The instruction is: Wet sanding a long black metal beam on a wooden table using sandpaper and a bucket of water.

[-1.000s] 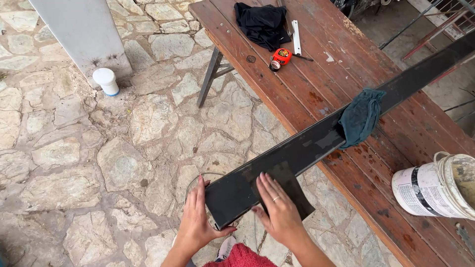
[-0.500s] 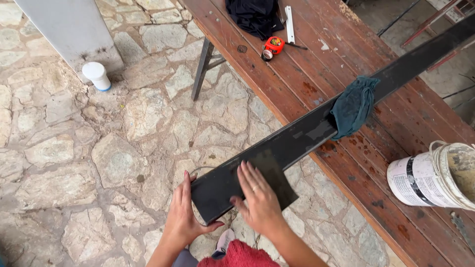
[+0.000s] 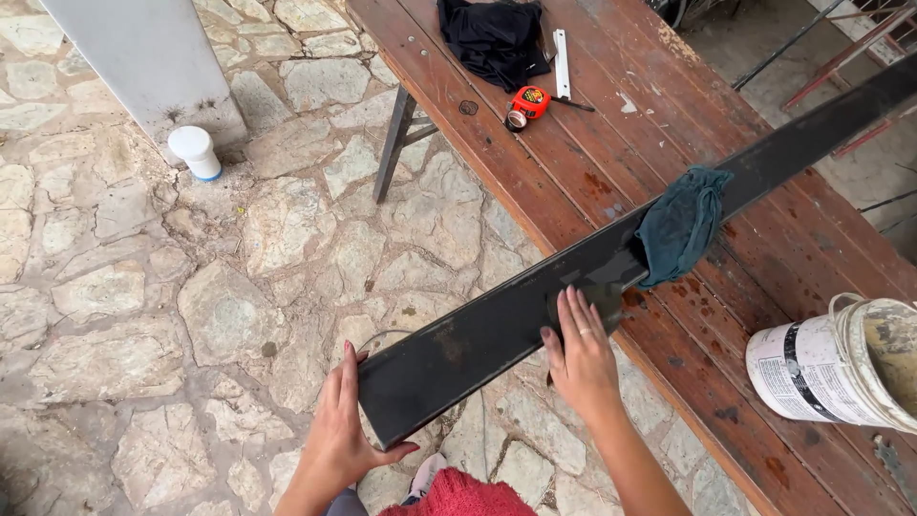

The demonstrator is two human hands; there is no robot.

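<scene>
The long black metal bar [image 3: 573, 287] lies slantwise across the wooden bench [image 3: 611, 143], its near end jutting out over the stone paving [image 3: 143, 306] and its far end running off the upper right of the view. At that near end the left hand [image 3: 342, 430] cups the square-cut corner, fingers flat along the side face and thumb hooked under the edge. The right hand [image 3: 581, 355] lies a little farther up, spread open with the palm pressed on the top face, close to where the bar crosses the bench edge; neither hand is closed round it.

The bar looks like stiff hollow steel section, probably weighty over such a length and unlikely to flex. Its dark face seems smooth, perhaps freshly coated, so it may be slick or mark easily. A sound hold would be round the narrow sides near the overhanging end, with the other hand farther along to balance the length.

A teal rag [image 3: 680, 225] is draped over the bar beyond the right hand. A white paint bucket [image 3: 841, 363] stands on the bench to the right. Farther off lie an orange tape measure [image 3: 527, 103], a flat white strip [image 3: 562, 59] and a black cloth [image 3: 495, 38]. A white capped pipe stub [image 3: 195, 151] stands on the paving by a grey column [image 3: 143, 67].
</scene>
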